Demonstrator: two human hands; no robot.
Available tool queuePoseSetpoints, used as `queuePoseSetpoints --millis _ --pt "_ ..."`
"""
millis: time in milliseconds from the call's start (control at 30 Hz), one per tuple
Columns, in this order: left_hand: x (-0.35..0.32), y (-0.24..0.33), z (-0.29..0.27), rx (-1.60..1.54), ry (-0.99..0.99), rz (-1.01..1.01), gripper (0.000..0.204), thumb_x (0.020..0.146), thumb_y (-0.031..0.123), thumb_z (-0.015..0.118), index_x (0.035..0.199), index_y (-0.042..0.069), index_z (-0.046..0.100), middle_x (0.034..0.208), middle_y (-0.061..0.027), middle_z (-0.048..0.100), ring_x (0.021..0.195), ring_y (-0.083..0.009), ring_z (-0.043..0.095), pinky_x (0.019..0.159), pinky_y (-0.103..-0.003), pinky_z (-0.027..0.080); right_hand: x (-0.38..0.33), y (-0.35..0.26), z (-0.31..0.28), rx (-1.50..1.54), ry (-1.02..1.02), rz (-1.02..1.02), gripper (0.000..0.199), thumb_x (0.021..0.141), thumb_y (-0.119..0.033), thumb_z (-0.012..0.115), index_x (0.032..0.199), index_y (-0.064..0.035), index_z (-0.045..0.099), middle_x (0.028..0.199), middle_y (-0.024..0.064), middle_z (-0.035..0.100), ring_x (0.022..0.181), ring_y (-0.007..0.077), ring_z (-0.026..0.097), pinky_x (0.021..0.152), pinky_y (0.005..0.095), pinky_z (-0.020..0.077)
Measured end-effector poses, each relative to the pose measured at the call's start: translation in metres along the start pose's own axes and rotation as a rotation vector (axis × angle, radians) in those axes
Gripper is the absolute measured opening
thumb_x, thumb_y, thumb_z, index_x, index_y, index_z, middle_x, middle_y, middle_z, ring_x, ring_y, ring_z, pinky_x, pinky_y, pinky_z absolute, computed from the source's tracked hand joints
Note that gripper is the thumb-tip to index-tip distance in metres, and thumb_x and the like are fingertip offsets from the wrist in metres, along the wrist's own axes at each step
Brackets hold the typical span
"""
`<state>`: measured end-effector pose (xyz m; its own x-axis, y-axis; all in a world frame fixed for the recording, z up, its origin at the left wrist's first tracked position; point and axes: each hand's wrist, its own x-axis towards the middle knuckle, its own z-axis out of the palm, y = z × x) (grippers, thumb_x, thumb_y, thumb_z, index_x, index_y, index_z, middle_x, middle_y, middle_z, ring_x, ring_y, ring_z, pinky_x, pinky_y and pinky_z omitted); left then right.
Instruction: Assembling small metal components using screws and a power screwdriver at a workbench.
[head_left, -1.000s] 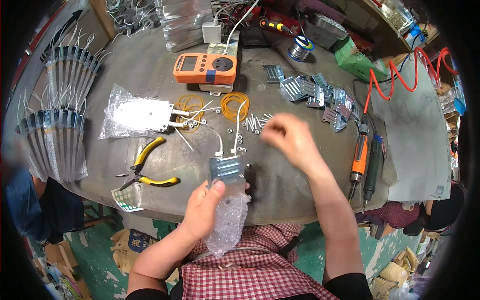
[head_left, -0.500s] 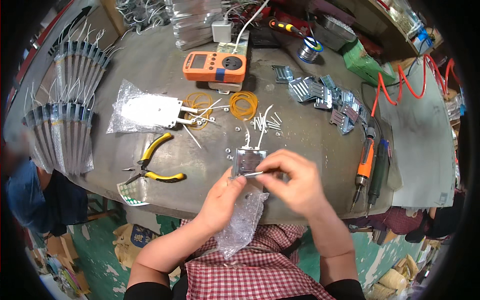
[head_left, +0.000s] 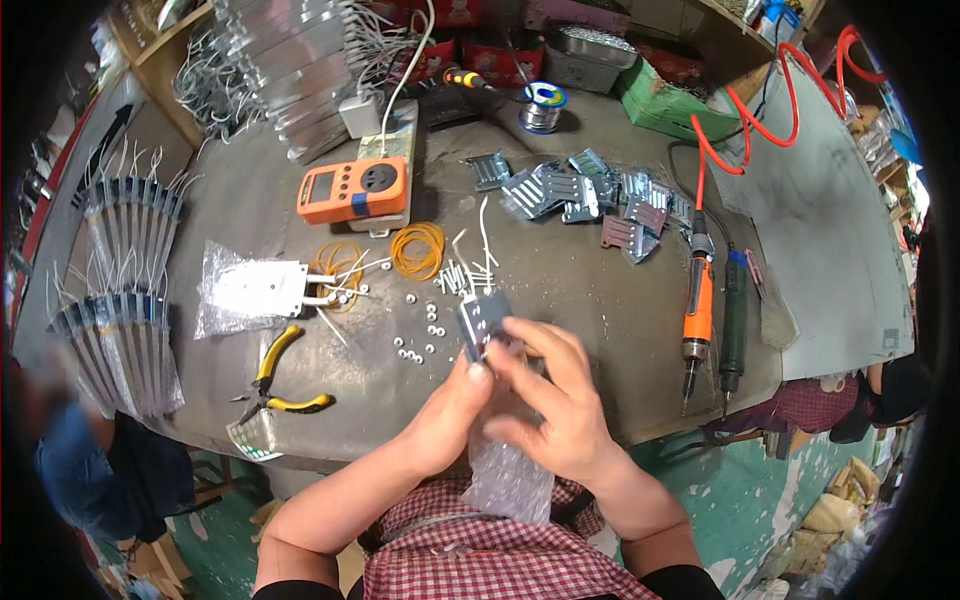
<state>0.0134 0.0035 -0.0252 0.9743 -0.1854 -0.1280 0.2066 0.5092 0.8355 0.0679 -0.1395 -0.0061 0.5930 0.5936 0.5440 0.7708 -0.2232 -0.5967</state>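
"From the head view, what is each hand doing?"

"The left hand (head_left: 445,415) clamps a flat, dark, rectangular block (head_left: 478,322) near its lower end, above the grey surface (head_left: 600,315), with clear bubble wrap (head_left: 512,482) hanging below."

"And the right hand (head_left: 562,405)?"

"Its fingers curl over the block, blurred; I can't tell whether they grip anything."

"What's changed?"

"Half a second ago they pinched a thin, pale pin. Now none shows between them, so it may be seated, though I can't confirm that."
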Motion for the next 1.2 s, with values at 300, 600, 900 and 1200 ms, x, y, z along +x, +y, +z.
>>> queuePoseSetpoints --millis 300,600,900,1200 --pt "0.143 0.037 0.013 1.447 -0.022 0.365 0.063 0.079 0.027 0.063 0.128 0.001 0.035 0.124 -0.0222 0.043 0.112 -0.0366 0.045 0.092 -0.040 0.040 -0.023 0.077 -0.021 0.863 0.599 0.479 0.069 0.073 0.001 0.051 0.137 0.0020 0.024 0.126 0.0162 0.045 0.112 0.0270 0.049 0.097 0.0346 0.0374" --pt "0.169 0.039 -0.039 1.622 0.294 0.716 0.024 0.071 0.013 0.069 0.091 0.001 0.061 0.097 -0.0143 0.059 0.087 -0.0287 0.057 0.076 -0.036 0.047 -0.024 0.082 -0.030 1.182 0.566 0.643 0.072 0.069 0.000 0.045 0.138 0.0014 0.025 0.125 0.0159 0.047 0.111 0.0238 0.050 0.095 0.0337 0.0384" --pt "0.068 0.065 0.006 1.359 0.111 0.314 0.023 0.080 0.011 0.063 0.103 0.005 0.065 0.074 -0.0098 0.062 0.067 -0.0172 0.056 0.063 -0.028 0.045 -0.029 0.033 -0.013 1.480 0.121 0.758 0.076 0.070 0.003 0.049 0.139 0.0013 0.019 0.129 0.0130 0.043 0.114 0.0208 0.047 0.096 0.0314 0.0365" --pt "0.032 0.041 -0.006 1.189 0.245 0.329 0.024 0.080 0.012 0.063 0.103 0.007 0.065 0.069 -0.0101 0.059 0.065 -0.0221 0.056 0.063 -0.031 0.045 -0.044 -0.001 -0.004 1.580 0.071 0.813 0.078 0.071 -0.005 0.055 0.139 0.0012 0.018 0.130 0.0133 0.041 0.116 0.0215 0.046 0.098 0.0329 0.0363"
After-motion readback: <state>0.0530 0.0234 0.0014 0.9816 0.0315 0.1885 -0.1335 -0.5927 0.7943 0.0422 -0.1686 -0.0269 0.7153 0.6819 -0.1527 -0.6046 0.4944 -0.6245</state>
